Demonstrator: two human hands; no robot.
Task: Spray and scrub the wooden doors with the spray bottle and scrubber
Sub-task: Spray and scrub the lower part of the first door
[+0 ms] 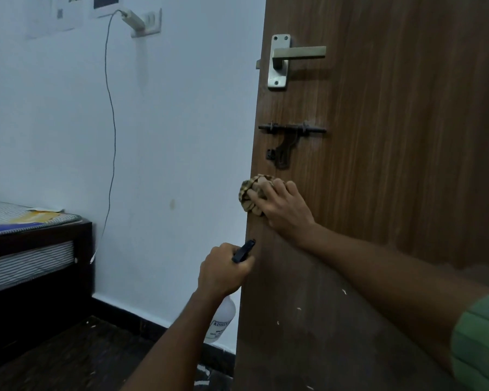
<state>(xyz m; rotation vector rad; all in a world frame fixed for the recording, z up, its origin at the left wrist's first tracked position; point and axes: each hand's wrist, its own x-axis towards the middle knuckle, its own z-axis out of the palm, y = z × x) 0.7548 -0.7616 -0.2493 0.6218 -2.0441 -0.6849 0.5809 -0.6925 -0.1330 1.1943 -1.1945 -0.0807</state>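
R hand (283, 208) lies flat-ish on the wooden door (393, 193), fingers spread and lightly bent over a bunched scrubber (250, 194), pressing it against the wood right at the door's free edge. Scrubber is brownish w/ a checked pattern and sticks out past the fingertips toward the edge. Just above the hand: a dark sliding bolt (291, 128) w/ its hasp hanging down. Higher up, well above, a silver lever handle (291, 56) on its plate. Below the hand the door face shows pale flecks and scuffs. R forearm runs back to a green sleeve (480, 342) at the frame's lower corner.

L hand (223, 270) is lower and nearer the body, just off the door edge, fingers clenched round the black trigger head of the spray bottle (222, 320); nozzle tip points up toward the door edge, below the scrubber. Bottle's white body w/ a label hangs down beneath the wrist, partly hidden by the forearm.

Further out beyond the L hand: white wall (167, 136), a thin cable (112, 122) dropping from a charger in a socket (146, 22) up top. Far off on that side, a bed (26, 235) w/ striped mattress and a yellow paper on it. Floor is dark.
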